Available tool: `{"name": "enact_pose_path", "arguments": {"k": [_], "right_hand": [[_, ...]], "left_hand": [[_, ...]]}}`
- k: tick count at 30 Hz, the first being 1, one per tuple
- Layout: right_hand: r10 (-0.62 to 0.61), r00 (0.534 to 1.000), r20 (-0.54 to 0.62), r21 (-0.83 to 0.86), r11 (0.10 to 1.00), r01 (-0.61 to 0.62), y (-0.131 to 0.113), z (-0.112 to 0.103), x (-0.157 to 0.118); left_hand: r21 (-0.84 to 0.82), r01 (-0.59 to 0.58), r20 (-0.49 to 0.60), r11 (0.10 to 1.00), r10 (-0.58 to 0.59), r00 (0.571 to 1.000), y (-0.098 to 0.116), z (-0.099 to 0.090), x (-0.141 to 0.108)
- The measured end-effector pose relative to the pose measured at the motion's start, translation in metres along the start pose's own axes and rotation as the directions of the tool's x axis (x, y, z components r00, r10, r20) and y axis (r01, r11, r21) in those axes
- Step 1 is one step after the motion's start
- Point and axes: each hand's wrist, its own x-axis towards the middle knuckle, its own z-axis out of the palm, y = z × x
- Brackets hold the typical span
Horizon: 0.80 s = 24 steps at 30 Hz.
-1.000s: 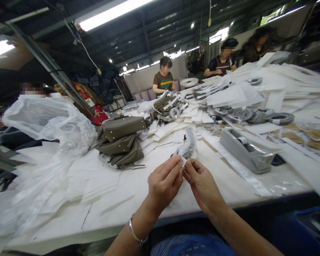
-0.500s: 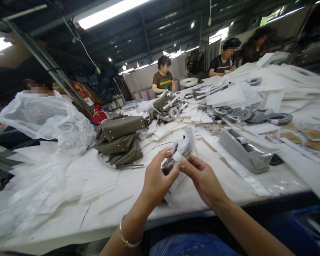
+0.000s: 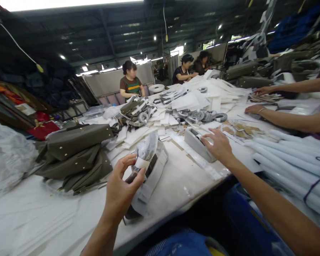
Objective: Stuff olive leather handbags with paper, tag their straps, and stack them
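Observation:
My left hand point(image 3: 124, 185) grips a wrapped bag strap point(image 3: 147, 151), a dark looped band in thin translucent wrapping with a white paper band point(image 3: 143, 163) around it. The thumb and fingers press on that paper band. Its lower, wrapped length hangs toward the table's front edge. My right hand point(image 3: 219, 146) reaches over a grey tape dispenser point(image 3: 195, 142), thumb and fingers apart close to its top. Whether a fingertip touches the tape is too small to tell.
Folded olive-green bags point(image 3: 77, 145) lie to the left on the white table point(image 3: 181, 181). Beyond are wrapped strap coils point(image 3: 143, 116) and white sheets point(image 3: 189, 101). A co-worker's hands point(image 3: 256, 108) rest at the right, above white foam rolls point(image 3: 295, 156). Other people sit across the table.
My right hand has left the wrapped strap and moved right to the tape dispenser. My left hand keeps hold of the strap. The view has swung to the right.

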Motion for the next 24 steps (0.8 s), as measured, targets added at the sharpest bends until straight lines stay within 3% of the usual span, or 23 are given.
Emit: {"name": "enact_pose_path", "arguments": {"k": [2, 5, 7, 10, 15, 18, 21, 24], "right_hand": [[0.116, 0.993, 0.028, -0.167, 0.98, -0.11, 0.04, -0.006, 0.01], [0.309, 0.933, 0.183, -0.124, 0.949, -0.29, 0.07, -0.008, 0.014], [0.367, 0.89, 0.272, -0.043, 0.928, -0.369, 0.075, -0.005, 0.014], [0.393, 0.874, 0.288, 0.031, 0.908, -0.418, 0.071, -0.007, 0.012], [0.392, 0.89, 0.234, 0.268, 0.854, -0.446, 0.058, -0.036, -0.003], [0.456, 0.837, 0.303, 0.384, 0.745, -0.545, 0.06, -0.048, -0.023], [0.527, 0.768, 0.363, 0.418, 0.645, -0.64, 0.071, -0.04, -0.046], [0.562, 0.771, 0.301, 0.384, 0.668, -0.637, 0.084, -0.021, -0.061]], "left_hand": [[-0.024, 0.004, -0.008, 1.0, -0.004, 1.0, -0.001, 0.001, 0.002], [-0.028, -0.002, -0.025, 1.0, 0.001, 1.0, -0.001, 0.003, 0.002], [-0.016, -0.002, -0.034, 1.0, 0.001, 0.999, -0.001, 0.004, 0.002], [0.001, 0.017, -0.037, 1.0, -0.017, 0.999, 0.0, 0.003, 0.001], [0.011, 0.022, -0.045, 1.0, -0.022, 0.999, 0.001, 0.001, 0.002], [-0.013, 0.033, -0.05, 0.999, -0.034, 0.998, 0.0, 0.002, 0.002], [-0.047, 0.048, -0.053, 0.998, -0.051, 0.997, 0.0, 0.004, 0.003], [-0.071, 0.05, -0.038, 0.996, -0.053, 0.998, -0.001, 0.004, 0.004]]}}
